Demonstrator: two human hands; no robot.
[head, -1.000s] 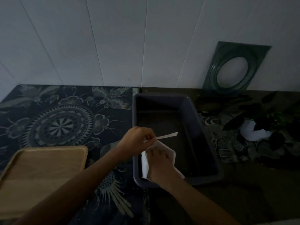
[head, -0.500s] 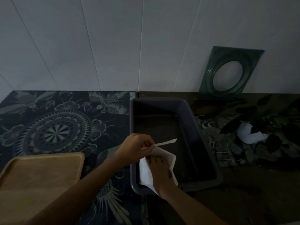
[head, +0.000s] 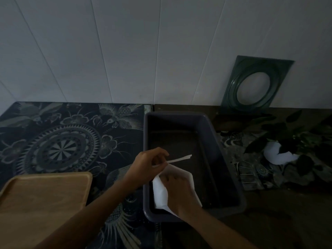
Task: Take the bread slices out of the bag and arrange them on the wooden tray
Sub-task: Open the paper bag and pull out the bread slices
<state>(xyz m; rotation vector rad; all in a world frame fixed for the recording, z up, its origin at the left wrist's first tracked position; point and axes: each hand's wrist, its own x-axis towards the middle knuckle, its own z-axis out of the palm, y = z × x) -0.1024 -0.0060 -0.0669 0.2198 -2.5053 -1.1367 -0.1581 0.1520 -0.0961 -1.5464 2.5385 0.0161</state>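
A white paper bag [head: 160, 192] hangs over the near left corner of a dark plastic tub [head: 210, 133]. My right hand [head: 177, 190] grips the bag from the front. My left hand [head: 149, 164] pinches a thin white strip [head: 179, 159] at the bag's top; the strip sticks out to the right over the tub. No bread slices show; the bag's contents are hidden. The wooden tray [head: 43, 200] lies empty at the lower left, apart from both hands.
A dark patterned cloth [head: 62, 141] covers the table's left half. A green square frame with a round hole [head: 255, 83] leans on the white wall at the back right. Dark leaves and a white object [head: 276, 155] lie right of the tub.
My hands and the bag have barely shifted. The camera has tilted so the scene sits lower in view. The strip stays pinched in my left hand.
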